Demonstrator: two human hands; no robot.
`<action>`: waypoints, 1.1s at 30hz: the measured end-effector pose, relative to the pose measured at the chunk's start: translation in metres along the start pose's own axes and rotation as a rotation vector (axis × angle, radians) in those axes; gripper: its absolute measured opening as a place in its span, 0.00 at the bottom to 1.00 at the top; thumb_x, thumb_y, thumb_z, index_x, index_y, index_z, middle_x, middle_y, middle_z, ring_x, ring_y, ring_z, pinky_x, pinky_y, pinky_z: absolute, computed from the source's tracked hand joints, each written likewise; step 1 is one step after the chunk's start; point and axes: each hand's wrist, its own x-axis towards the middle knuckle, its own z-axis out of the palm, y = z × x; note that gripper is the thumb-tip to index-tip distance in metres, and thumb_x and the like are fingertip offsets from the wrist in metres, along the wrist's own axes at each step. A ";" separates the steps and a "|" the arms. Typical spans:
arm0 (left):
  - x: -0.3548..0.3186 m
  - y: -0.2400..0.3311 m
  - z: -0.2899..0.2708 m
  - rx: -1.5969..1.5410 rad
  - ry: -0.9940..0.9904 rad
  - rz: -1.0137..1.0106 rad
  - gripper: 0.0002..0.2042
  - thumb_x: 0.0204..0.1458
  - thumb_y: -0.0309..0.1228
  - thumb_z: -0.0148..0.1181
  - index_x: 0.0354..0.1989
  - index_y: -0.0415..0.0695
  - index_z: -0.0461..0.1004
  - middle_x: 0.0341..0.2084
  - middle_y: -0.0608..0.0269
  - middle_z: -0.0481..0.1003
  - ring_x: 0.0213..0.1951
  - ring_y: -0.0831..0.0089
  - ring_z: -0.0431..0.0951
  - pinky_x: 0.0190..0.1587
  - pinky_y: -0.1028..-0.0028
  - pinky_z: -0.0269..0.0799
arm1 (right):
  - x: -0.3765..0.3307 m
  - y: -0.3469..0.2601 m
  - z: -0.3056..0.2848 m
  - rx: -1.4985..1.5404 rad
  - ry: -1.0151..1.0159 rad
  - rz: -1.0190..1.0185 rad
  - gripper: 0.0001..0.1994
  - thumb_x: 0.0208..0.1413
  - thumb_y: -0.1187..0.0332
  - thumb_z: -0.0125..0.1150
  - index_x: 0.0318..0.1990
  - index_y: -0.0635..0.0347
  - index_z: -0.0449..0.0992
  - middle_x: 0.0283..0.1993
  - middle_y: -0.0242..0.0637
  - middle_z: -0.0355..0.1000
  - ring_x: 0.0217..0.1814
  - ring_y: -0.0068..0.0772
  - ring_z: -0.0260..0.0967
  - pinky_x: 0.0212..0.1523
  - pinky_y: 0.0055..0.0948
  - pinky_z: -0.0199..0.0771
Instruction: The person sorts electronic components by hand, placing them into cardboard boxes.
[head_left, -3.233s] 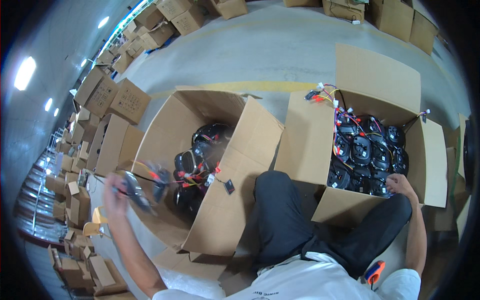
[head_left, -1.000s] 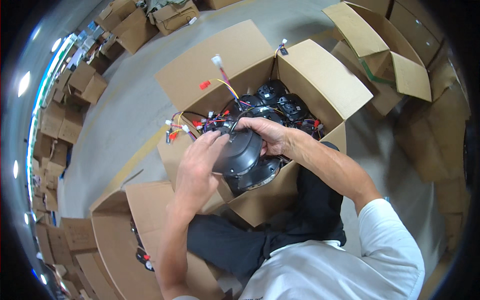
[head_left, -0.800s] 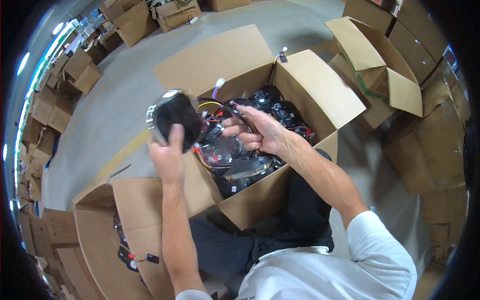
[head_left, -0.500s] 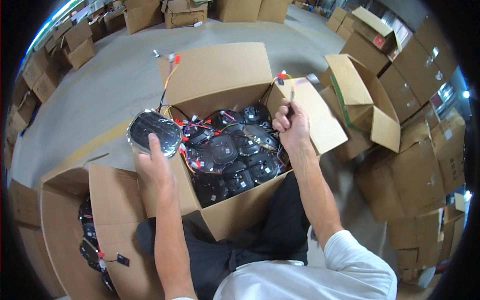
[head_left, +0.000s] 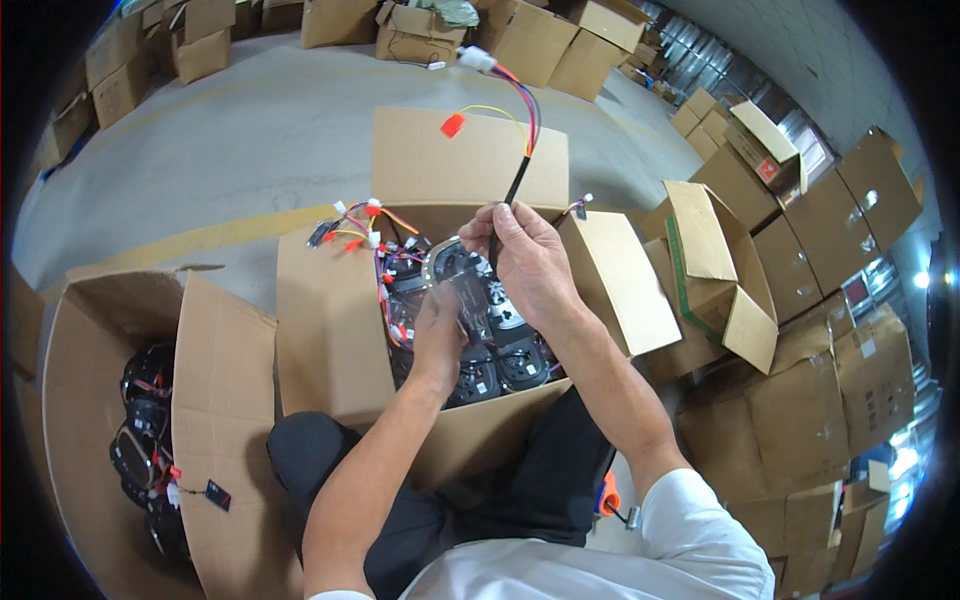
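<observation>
My left hand (head_left: 437,330) is closed on a rounded display unit (head_left: 466,300) with a glossy, see-through face, over the open carton in front of me. The unit is tilted and its lower part is partly hidden by my fingers. Just to the right, my right hand (head_left: 528,250) pinches the black-sleeved cable (head_left: 517,182). Above the fingers this cable splits into coloured wires, ending in a white connector (head_left: 477,58) and a red connector (head_left: 453,125) on a yellow wire. Inside the carton (head_left: 330,325), several similar black units (head_left: 522,362) lie packed together below my hands.
Bundles of coloured wires with connectors (head_left: 372,215) hang over the carton's left side. A second open carton (head_left: 225,370) with more black units stands at my left. An open carton (head_left: 708,235) and stacked boxes (head_left: 765,410) stand at the right. An orange-handled tool (head_left: 608,495) lies by my leg.
My left hand has brought the display unit rightward from the carton's left side to over its middle. My right hand has moved left and now pinches the black-sleeved cable. The view has shifted slightly.
</observation>
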 end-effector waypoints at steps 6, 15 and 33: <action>-0.019 0.041 0.000 -0.008 0.001 0.119 0.19 0.86 0.45 0.52 0.73 0.48 0.75 0.53 0.71 0.85 0.53 0.79 0.85 0.59 0.69 0.84 | 0.006 -0.023 0.046 -0.303 -0.148 -0.034 0.18 0.87 0.61 0.57 0.66 0.69 0.81 0.60 0.47 0.85 0.65 0.37 0.84 0.69 0.38 0.83; -0.034 0.086 0.002 -0.002 0.044 0.306 0.21 0.85 0.48 0.53 0.74 0.48 0.74 0.55 0.69 0.86 0.54 0.77 0.86 0.58 0.69 0.85 | -0.052 0.025 0.019 -0.633 0.137 -0.154 0.38 0.79 0.51 0.67 0.82 0.73 0.67 0.74 0.54 0.76 0.73 0.42 0.75 0.75 0.40 0.75; -0.058 0.118 -0.014 0.207 0.023 0.053 0.23 0.69 0.40 0.75 0.68 0.44 0.81 0.56 0.64 0.87 0.52 0.73 0.90 0.56 0.66 0.89 | -0.052 0.028 0.022 -0.698 0.031 -0.049 0.38 0.80 0.48 0.68 0.83 0.71 0.70 0.75 0.53 0.78 0.76 0.39 0.77 0.77 0.37 0.74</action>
